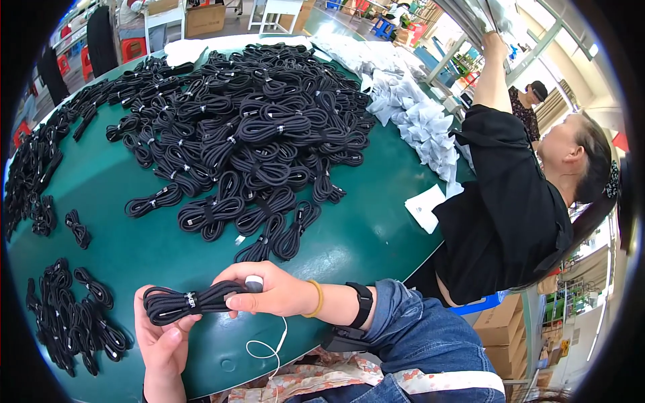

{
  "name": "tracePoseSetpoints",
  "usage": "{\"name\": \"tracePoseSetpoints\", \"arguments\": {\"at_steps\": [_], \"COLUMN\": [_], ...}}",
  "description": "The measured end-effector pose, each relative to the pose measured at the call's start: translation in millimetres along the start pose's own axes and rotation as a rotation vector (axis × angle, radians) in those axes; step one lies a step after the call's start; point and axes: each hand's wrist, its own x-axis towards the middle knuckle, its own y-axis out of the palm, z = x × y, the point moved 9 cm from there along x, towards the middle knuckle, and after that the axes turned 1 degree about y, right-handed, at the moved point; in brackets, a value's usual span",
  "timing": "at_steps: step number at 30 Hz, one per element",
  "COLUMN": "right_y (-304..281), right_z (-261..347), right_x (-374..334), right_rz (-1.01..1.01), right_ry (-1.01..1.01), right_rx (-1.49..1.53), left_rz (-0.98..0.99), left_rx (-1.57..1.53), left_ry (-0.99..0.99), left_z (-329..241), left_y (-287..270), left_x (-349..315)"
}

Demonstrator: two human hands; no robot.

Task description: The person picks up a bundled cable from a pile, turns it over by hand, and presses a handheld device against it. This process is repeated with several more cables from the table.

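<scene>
Just above the near edge of the table, both my hands hold one coiled black cable [166,309] level, bound at its middle by a black strap with white print. My left hand [161,339] is closed round its left part, thumb below and fingers behind. At the coil's right end, my right hand [275,290] pinches it between thumb and fingers. A small white rounded piece [254,283] sits at the right hand's fingers; what it is I cannot tell. A thin white cord [277,349] hangs below that hand.
A big heap of coiled black cables [269,127] covers the green table's [356,235] middle and far side. A smaller cluster of coils [74,316] lies at near left. White pouches [416,117] are piled at right, beside a co-worker in black [504,201] with one arm raised.
</scene>
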Motion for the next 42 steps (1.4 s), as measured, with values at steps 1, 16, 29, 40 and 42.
{"name": "tracePoseSetpoints", "arguments": {"at_steps": [1,16,29,40,42], "right_y": [-0.1,1.3,0.8,0.4,0.3], "right_z": [-0.1,0.0,-0.4,-0.4,-1.1], "right_x": [-0.1,-0.3,-0.2,0.0,-0.2], "right_rz": [0.000,0.004,0.003,-0.024,-0.024], "right_ry": [0.000,0.012,0.003,0.006,0.011], "right_rx": [0.001,-0.007,-0.037,-0.041,-0.039], "left_rz": [-0.002,-0.044,-0.046,-0.009,-0.013], "left_rx": [0.006,0.058,0.085,0.229,0.224], "left_ry": [-0.003,0.006,0.000,0.038,0.026], "left_z": [0.1,-1.7,0.4,-0.5,-0.1], "left_y": [-0.1,-1.5,-1.8,-4.7,-5.5], "left_x": [0.1,0.3,0.9,-0.7,-1.0]}}
